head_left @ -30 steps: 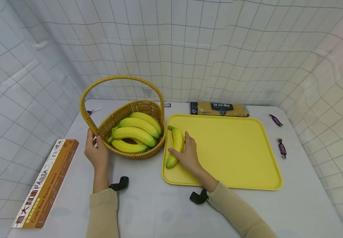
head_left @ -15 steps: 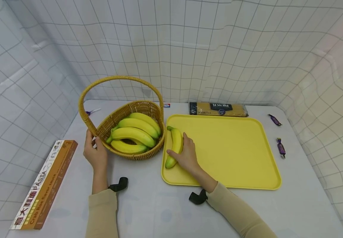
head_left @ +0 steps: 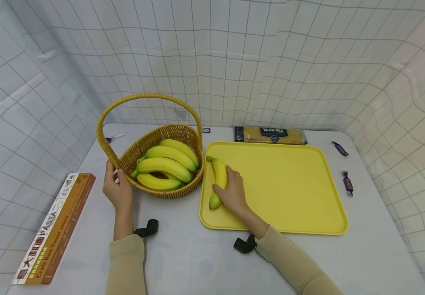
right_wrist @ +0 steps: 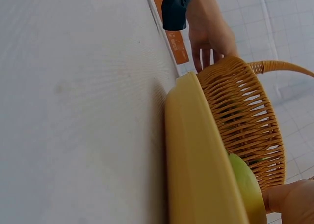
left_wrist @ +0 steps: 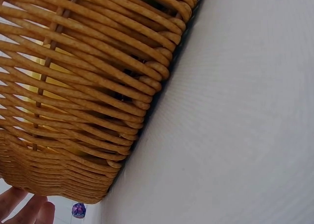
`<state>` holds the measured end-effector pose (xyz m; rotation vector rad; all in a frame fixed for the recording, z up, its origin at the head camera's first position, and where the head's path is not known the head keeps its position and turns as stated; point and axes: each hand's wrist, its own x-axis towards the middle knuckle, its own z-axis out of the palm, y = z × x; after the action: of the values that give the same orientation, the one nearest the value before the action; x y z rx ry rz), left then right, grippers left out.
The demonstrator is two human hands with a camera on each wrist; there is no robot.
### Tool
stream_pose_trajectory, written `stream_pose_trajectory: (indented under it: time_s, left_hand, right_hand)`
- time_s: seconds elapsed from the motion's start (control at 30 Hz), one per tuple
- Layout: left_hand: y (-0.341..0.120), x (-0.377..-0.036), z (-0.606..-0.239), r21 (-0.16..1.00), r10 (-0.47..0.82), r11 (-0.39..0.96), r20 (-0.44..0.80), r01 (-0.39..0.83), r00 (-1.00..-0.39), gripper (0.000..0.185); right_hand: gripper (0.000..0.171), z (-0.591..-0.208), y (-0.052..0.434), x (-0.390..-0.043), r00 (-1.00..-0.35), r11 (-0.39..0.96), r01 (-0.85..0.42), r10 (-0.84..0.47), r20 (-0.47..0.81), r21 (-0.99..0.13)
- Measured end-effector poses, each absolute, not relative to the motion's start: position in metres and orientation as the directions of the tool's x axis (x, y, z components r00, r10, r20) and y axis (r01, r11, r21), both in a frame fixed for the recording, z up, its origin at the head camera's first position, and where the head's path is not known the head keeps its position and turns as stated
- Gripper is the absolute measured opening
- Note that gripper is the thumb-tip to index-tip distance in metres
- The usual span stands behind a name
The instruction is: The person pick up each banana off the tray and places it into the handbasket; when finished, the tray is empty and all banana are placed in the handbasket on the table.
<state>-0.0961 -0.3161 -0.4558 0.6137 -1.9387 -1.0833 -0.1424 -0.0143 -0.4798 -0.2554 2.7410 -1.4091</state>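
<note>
On the left half of the table stands a wicker basket (head_left: 125,162) with a tall arched handle and several yellow bananas (head_left: 164,166) inside. My left hand (head_left: 119,190) grips its left rim near the foot of the handle; in the left wrist view the woven side (left_wrist: 88,87) fills the upper left, with fingertips (left_wrist: 32,211) below it. A single banana (head_left: 220,174) lies along the left side of a yellow tray (head_left: 279,188). My right hand (head_left: 234,194) holds it from the right, thumb across its near part. The right wrist view shows the banana's green tip (right_wrist: 248,187) behind the tray's edge.
A pasta box (head_left: 55,229) lies at the left. Behind the tray is a spaghetti pack (head_left: 271,135). Two purple-wrapped candies (head_left: 347,183) lie to the tray's right. A lollipop (head_left: 114,138) lies behind the basket, whose right side stands close to the tray.
The near end of the banana on the tray has shifted slightly to the right, my right thumb with it. My left hand and the basket stay in place.
</note>
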Motion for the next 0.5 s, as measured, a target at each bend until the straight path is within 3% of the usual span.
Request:
stream_pose_trajectory:
  time_s: [0.5]
  left_hand:
    - [-0.3176,-0.0958,-0.4553,0.865,-0.725,0.501,0.409,-0.017,-0.554,0.041]
  right_hand:
    - [0.060,-0.4788,-0.0054,-0.1458,-0.986,0.494,-0.164,-0.103,0.129,-0.854]
